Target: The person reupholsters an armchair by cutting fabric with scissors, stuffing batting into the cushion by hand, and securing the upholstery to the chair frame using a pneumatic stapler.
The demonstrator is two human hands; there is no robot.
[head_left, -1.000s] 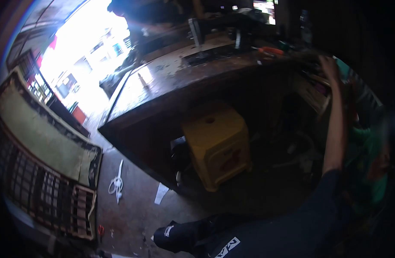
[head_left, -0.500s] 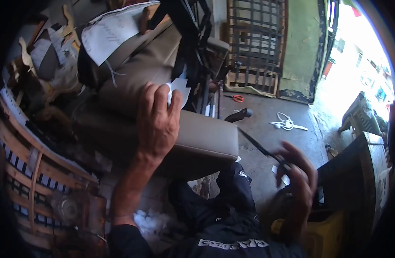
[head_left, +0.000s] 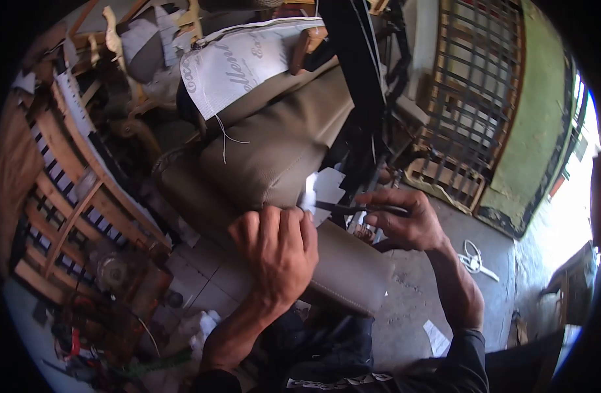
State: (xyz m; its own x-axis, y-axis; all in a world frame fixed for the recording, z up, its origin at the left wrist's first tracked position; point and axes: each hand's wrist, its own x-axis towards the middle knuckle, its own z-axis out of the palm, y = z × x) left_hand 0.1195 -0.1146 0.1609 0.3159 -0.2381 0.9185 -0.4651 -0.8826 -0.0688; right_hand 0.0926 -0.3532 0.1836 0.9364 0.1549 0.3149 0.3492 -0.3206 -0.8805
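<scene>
1. Right hand (head_left: pixel 408 223): closed round a dark slim tool (head_left: pixel 342 209), tip beside white material (head_left: pixel 309 195).
2. Left hand (head_left: pixel 277 252): fingers bent against brown upholstery (head_left: pixel 264 160); I cannot tell whether they pinch it.
3. Brown upholstery: directly before the person.
4. Printed white cloth (head_left: pixel 225 69): beyond, threads dangling.
5. Green panel (head_left: pixel 529 124): upright, right.

Slim dark tool (head_left: pixel 336 209) beside brown upholstery (head_left: pixel 264 154)

Seat (head_left: pixel 281 144) in front, left hand (head_left: pixel 279 255) on it, tool (head_left: pixel 343 209) in right hand (head_left: pixel 406 220), slatted frame (head_left: pixel 73 216) left, cable (head_left: pixel 472 264) on floor (head_left: pixel 412 301) right
</scene>
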